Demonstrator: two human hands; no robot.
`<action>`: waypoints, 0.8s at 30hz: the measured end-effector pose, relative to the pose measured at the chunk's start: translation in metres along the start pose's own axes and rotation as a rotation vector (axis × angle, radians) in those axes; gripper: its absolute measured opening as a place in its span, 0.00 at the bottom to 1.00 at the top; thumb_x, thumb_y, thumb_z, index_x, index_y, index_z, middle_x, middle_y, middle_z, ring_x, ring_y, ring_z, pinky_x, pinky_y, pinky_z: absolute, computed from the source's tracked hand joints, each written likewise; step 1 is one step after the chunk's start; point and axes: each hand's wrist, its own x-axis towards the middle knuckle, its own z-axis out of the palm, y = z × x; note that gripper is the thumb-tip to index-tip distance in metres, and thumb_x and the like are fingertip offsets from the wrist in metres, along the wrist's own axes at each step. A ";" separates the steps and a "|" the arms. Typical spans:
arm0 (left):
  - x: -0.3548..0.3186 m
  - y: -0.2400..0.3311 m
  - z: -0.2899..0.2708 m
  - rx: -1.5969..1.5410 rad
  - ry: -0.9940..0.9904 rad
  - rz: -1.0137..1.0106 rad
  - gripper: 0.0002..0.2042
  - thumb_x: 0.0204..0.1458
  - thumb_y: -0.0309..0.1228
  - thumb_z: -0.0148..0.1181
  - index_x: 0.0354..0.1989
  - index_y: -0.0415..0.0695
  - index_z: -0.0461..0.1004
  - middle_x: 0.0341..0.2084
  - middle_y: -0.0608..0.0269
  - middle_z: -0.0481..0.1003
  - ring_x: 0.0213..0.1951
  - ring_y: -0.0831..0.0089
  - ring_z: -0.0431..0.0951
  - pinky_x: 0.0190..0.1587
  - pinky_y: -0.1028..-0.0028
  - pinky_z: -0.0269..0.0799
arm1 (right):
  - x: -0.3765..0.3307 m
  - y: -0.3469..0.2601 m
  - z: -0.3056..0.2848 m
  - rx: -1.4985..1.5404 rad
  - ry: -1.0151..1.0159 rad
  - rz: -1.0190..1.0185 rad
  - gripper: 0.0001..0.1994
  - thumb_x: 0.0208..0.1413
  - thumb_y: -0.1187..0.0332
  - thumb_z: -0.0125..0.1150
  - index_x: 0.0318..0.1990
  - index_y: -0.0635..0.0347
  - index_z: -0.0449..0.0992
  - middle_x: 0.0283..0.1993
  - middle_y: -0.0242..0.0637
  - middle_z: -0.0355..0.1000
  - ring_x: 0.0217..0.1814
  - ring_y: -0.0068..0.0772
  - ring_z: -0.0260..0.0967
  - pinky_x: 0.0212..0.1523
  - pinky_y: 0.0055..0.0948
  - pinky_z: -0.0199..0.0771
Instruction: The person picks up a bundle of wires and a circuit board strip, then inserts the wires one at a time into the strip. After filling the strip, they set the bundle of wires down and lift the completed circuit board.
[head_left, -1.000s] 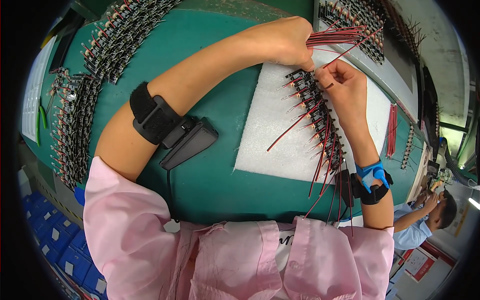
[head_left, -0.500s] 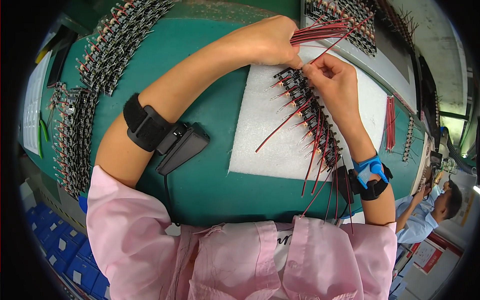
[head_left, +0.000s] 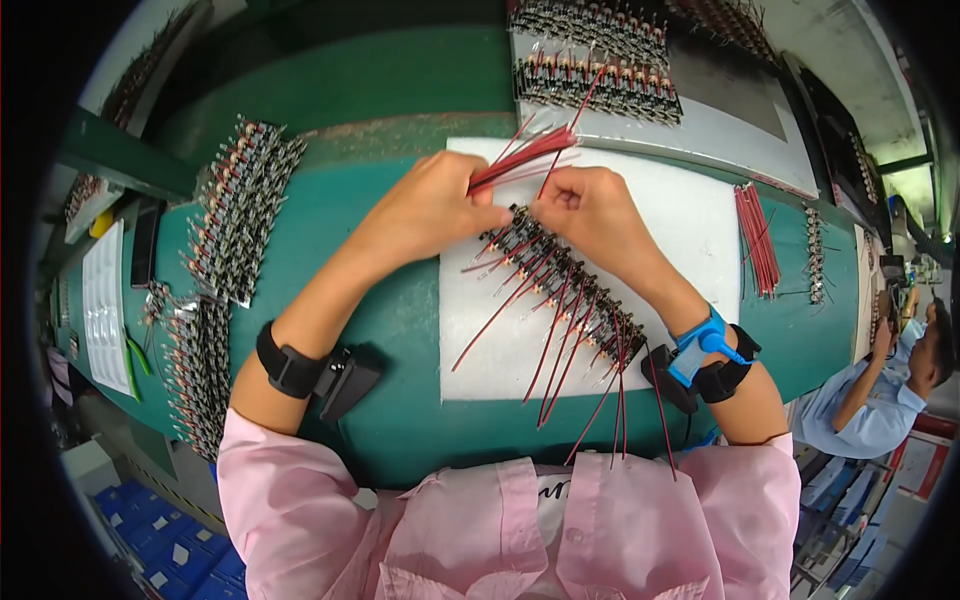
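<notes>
My left hand (head_left: 440, 205) is closed around a bundle of thin red and black wires (head_left: 530, 158), whose ends fan out toward the far right. Beside it, my right hand (head_left: 592, 212) pinches a single wire from its red-black pair, at the far end of a row of small black parts (head_left: 570, 280). This row runs slantwise across a white foam sheet (head_left: 690, 215), and several red and black wires trail from it toward me. The fingertips of both hands nearly meet there; the exact contact between wire and part is hidden.
More rows of black parts (head_left: 235, 210) lie at the left, others (head_left: 600, 85) on a grey raised surface at the back. Loose red wires (head_left: 757, 240) rest right of the foam. Green-handled pliers (head_left: 138, 360) lie far left. A co-worker in blue (head_left: 870, 400) sits at right.
The view has shifted, so the table and row sit differently in the picture. My left arm is less bent over the far edge, and its hand now sits left of the row's far end.
</notes>
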 end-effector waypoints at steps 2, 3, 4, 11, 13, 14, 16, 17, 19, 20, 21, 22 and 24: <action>-0.002 0.001 0.000 0.016 0.001 -0.015 0.13 0.34 0.32 0.60 0.13 0.37 0.64 0.07 0.60 0.62 0.13 0.75 0.62 0.18 0.73 0.56 | 0.000 -0.001 0.001 0.038 0.009 0.022 0.07 0.41 0.75 0.56 0.17 0.67 0.68 0.14 0.25 0.62 0.17 0.11 0.55 0.18 0.14 0.56; -0.004 0.002 0.001 0.021 0.002 -0.026 0.12 0.34 0.31 0.60 0.14 0.37 0.65 0.08 0.60 0.63 0.13 0.74 0.62 0.19 0.73 0.57 | -0.001 -0.002 0.002 0.071 0.003 0.049 0.06 0.40 0.75 0.56 0.17 0.68 0.68 0.14 0.25 0.61 0.17 0.11 0.55 0.18 0.14 0.56; -0.005 0.004 0.000 0.026 -0.001 -0.025 0.12 0.34 0.31 0.60 0.14 0.37 0.65 0.08 0.60 0.63 0.13 0.74 0.62 0.19 0.73 0.57 | -0.001 -0.003 0.002 0.105 -0.004 0.076 0.06 0.40 0.75 0.56 0.17 0.68 0.68 0.14 0.25 0.61 0.17 0.11 0.55 0.18 0.14 0.56; -0.007 0.007 0.002 -0.067 0.013 -0.087 0.08 0.35 0.27 0.59 0.17 0.38 0.66 0.07 0.72 0.58 0.14 0.85 0.55 0.15 0.79 0.49 | 0.000 -0.007 0.003 0.049 0.044 0.059 0.06 0.39 0.76 0.55 0.17 0.68 0.68 0.13 0.27 0.61 0.16 0.12 0.55 0.17 0.16 0.56; -0.007 0.008 0.001 -0.059 0.009 -0.099 0.08 0.35 0.27 0.59 0.17 0.38 0.67 0.08 0.67 0.61 0.14 0.81 0.58 0.17 0.78 0.52 | 0.000 -0.008 0.003 0.032 0.057 0.055 0.06 0.39 0.76 0.55 0.17 0.68 0.68 0.13 0.28 0.61 0.16 0.12 0.55 0.17 0.16 0.56; -0.008 0.009 0.000 -0.052 0.006 -0.110 0.07 0.35 0.27 0.59 0.18 0.37 0.68 0.09 0.63 0.64 0.14 0.78 0.61 0.18 0.76 0.55 | 0.000 -0.008 0.003 0.034 0.060 0.053 0.06 0.38 0.76 0.55 0.16 0.68 0.67 0.12 0.28 0.61 0.16 0.13 0.55 0.17 0.16 0.56; -0.008 0.010 0.000 -0.045 0.002 -0.121 0.07 0.35 0.27 0.58 0.18 0.37 0.69 0.10 0.59 0.67 0.14 0.74 0.64 0.19 0.74 0.58 | 0.000 -0.008 0.004 0.037 0.065 0.049 0.06 0.38 0.76 0.55 0.16 0.68 0.67 0.12 0.28 0.60 0.16 0.13 0.55 0.17 0.17 0.55; -0.007 0.009 0.000 -0.044 0.003 -0.118 0.07 0.35 0.27 0.58 0.18 0.37 0.69 0.10 0.59 0.67 0.14 0.74 0.64 0.19 0.74 0.58 | 0.000 -0.008 0.003 0.037 0.066 0.050 0.06 0.38 0.76 0.55 0.16 0.68 0.67 0.12 0.28 0.60 0.16 0.13 0.55 0.17 0.17 0.55; -0.008 0.008 0.001 -0.039 0.005 -0.115 0.07 0.35 0.27 0.58 0.18 0.37 0.69 0.10 0.59 0.67 0.14 0.74 0.64 0.19 0.74 0.58 | 0.000 -0.009 0.003 0.031 0.063 0.057 0.06 0.38 0.76 0.55 0.16 0.67 0.67 0.12 0.28 0.60 0.15 0.13 0.54 0.16 0.17 0.55; -0.008 0.008 0.001 -0.038 0.003 -0.116 0.07 0.35 0.27 0.58 0.18 0.37 0.69 0.10 0.59 0.67 0.14 0.74 0.64 0.19 0.74 0.58 | 0.000 -0.010 0.003 0.028 0.061 0.060 0.06 0.38 0.76 0.55 0.16 0.67 0.67 0.12 0.28 0.60 0.15 0.13 0.54 0.16 0.17 0.55; -0.007 0.009 0.000 -0.033 0.005 -0.117 0.07 0.35 0.27 0.58 0.18 0.37 0.69 0.10 0.59 0.67 0.14 0.75 0.64 0.19 0.74 0.58 | 0.000 -0.010 0.003 0.030 0.061 0.062 0.06 0.38 0.76 0.55 0.16 0.67 0.67 0.12 0.28 0.60 0.15 0.13 0.54 0.16 0.17 0.55; -0.007 0.010 0.000 -0.027 0.006 -0.119 0.07 0.35 0.27 0.59 0.18 0.37 0.69 0.10 0.59 0.67 0.14 0.75 0.64 0.19 0.74 0.58 | 0.000 -0.010 0.003 0.021 0.065 0.064 0.06 0.38 0.76 0.55 0.16 0.67 0.67 0.12 0.28 0.60 0.15 0.13 0.54 0.16 0.17 0.55; -0.008 0.010 0.001 -0.022 0.006 -0.126 0.07 0.35 0.27 0.59 0.18 0.37 0.69 0.10 0.59 0.67 0.14 0.75 0.64 0.19 0.74 0.58 | 0.000 -0.010 0.003 0.006 0.066 0.068 0.06 0.38 0.76 0.55 0.16 0.67 0.67 0.12 0.28 0.60 0.15 0.13 0.54 0.16 0.17 0.55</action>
